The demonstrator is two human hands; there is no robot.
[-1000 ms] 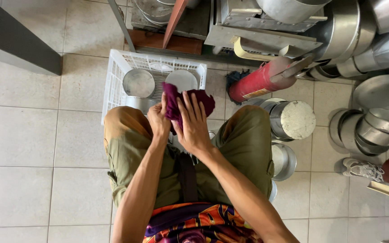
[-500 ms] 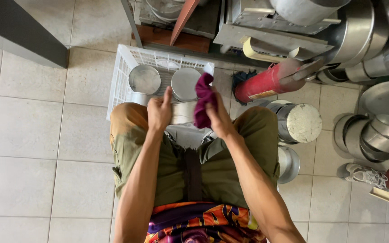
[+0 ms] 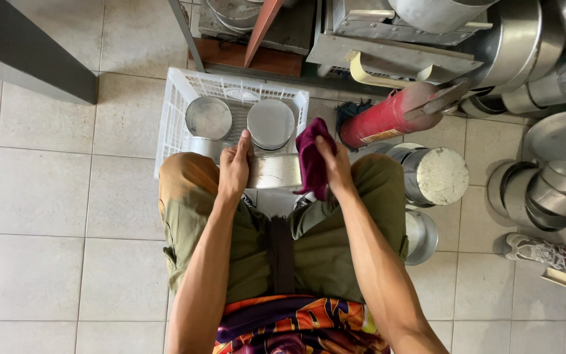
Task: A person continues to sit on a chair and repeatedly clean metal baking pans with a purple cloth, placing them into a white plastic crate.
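A round metal tin [image 3: 275, 172] lies on its side between my knees, over the near edge of a white plastic crate [image 3: 173, 111]. My left hand [image 3: 234, 168] grips the tin's left end. My right hand [image 3: 335, 167] holds a maroon cloth [image 3: 312, 160] pressed against the tin's right end. Two more round metal tins [image 3: 209, 117] stand inside the crate, just beyond my hands.
A red cylinder [image 3: 393, 116] lies to the right of the crate. Metal pots and tins [image 3: 435, 174] are stacked on the tiled floor at the right. Someone's shoe [image 3: 536, 250] shows at the far right. A dark beam [image 3: 31, 60] crosses the upper left.
My hands have moved apart: the cloth went from on top of the tin to its right end, and the tin's shiny side now shows between my hands.
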